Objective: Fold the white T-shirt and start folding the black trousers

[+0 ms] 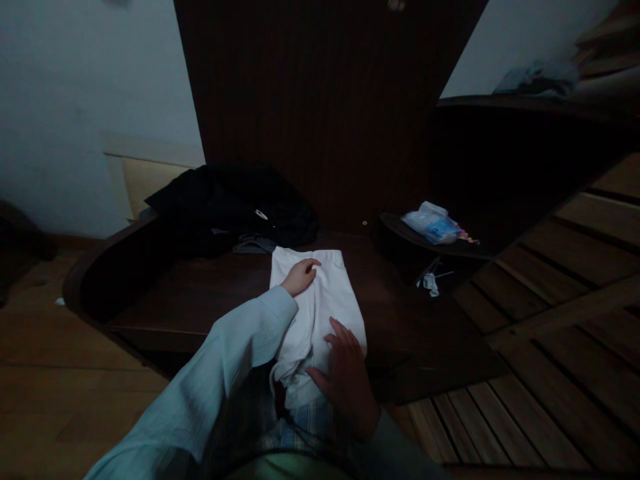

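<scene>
A white folded garment (337, 293) lies lengthwise on a dark brown wooden surface, its near end crumpled and hanging toward my lap. On its upper part rests my left hand (301, 276), palm down, fingers slightly bent and apart, with no cloth seen between them. My right hand (346, 373) is over the lower right part of the garment, fingers spread. Shade makes it hard to tell whether this hand touches the cloth.
Dark clothes (235, 200) are heaped behind and to the left, against a tall dark panel (320, 107). At right, a small curved shelf (400, 230) carries a plastic packet (433, 223). Crumpled white paper (429, 284) lies below it. Wooden slats (550, 320) extend on the right.
</scene>
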### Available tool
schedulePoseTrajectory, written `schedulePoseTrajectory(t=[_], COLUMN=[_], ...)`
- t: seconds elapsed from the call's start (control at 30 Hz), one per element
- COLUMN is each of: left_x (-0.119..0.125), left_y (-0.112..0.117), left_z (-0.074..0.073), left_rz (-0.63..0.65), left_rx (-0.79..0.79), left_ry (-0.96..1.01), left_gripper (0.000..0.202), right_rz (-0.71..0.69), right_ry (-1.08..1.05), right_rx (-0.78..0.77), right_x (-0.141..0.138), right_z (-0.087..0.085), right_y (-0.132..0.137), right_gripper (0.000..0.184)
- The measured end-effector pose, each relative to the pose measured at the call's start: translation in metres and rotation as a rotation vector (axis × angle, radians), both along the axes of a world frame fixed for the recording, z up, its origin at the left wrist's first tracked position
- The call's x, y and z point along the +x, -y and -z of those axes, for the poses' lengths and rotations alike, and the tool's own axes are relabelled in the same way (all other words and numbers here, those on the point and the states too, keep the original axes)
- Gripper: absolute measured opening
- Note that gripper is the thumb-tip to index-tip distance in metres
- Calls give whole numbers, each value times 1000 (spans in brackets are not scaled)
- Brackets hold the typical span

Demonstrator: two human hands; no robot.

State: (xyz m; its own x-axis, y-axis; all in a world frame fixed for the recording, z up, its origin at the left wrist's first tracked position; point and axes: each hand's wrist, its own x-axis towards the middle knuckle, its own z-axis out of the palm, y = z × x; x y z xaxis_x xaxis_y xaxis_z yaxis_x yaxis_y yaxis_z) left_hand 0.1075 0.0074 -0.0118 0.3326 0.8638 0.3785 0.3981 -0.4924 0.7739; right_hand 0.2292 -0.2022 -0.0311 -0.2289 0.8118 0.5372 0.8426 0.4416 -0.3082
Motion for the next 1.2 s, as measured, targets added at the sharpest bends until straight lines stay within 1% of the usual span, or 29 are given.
schedulePoseTrajectory(t=[0.07, 0.13, 0.23, 0.33, 0.47, 0.5, 0.57, 0.67, 0.7, 0.73, 0.8, 0.87, 0.9, 0.93, 1.0, 1.07, 1.13, 1.2], left_x=[0, 0, 1, 1, 2, 2, 2, 1, 1, 0, -1, -1, 0, 0, 0, -2, -7, -15], left_y=[0, 0, 1, 0, 0, 0, 0, -2, -2, -3, -4, -3, -3, -2, 1, 3, 3, 2], left_z=[1, 1, 0, 0, -1, -1, 0, 2, 3, 3, 4, 4, 3, 2, 0, -3, -6, -9], left_rz=[-2, -5, -12, -10, -2, 0, -7, -26, -29, -29, -28, -57, -84, -114, -154, -160, -178, -228], left_rx=[-4, -14, -35, -52, -79, -83, -81, -65, -57, -45, -5, 55, 85, 110, 136, 136, 130, 131], left_ry=[-1, 8, 21, 20, 23, 25, 28, 20, 15, 8, -11, -48, -79, -116, -212, -315, -406, -477], left_gripper=[29, 29, 31, 32, 31, 31, 32, 38, 41, 42, 44, 48, 50, 52, 55, 52, 45, 39], right_rz=[7, 15, 26, 22, 15, -10, -117, -375, -434, -463, -440, -374, -333, -289, -253, -252, -195, -137], right_ry=[-6, -17, -102, -182, -181, -167, -109, -31, -37, -60, -128, -168, -170, -146, -67, 21, 102, 159], right_rx=[-6, 3, 55, 58, 104, 103, 32, -183, -239, -274, -267, -197, -163, -164, -167, -194, -261, -315], right_x=[-8, -13, -10, 4, 21, 22, 22, 18, 18, 19, 24, 30, 32, 34, 34, 34, 34, 35], right_z=[5, 10, 10, -2, -22, -26, -31, -39, -43, -48, -60, -68, -70, -69, -61, -48, -35, -25], right_y=[-2, -2, -2, 1, 7, 8, 9, 7, 3, -3, -21, -51, -68, -87, -122, -152, -171, -180], right_gripper=[56, 56, 50, 41, 23, 21, 22, 23, 22, 20, 16, 16, 16, 20, 33, 44, 48, 50])
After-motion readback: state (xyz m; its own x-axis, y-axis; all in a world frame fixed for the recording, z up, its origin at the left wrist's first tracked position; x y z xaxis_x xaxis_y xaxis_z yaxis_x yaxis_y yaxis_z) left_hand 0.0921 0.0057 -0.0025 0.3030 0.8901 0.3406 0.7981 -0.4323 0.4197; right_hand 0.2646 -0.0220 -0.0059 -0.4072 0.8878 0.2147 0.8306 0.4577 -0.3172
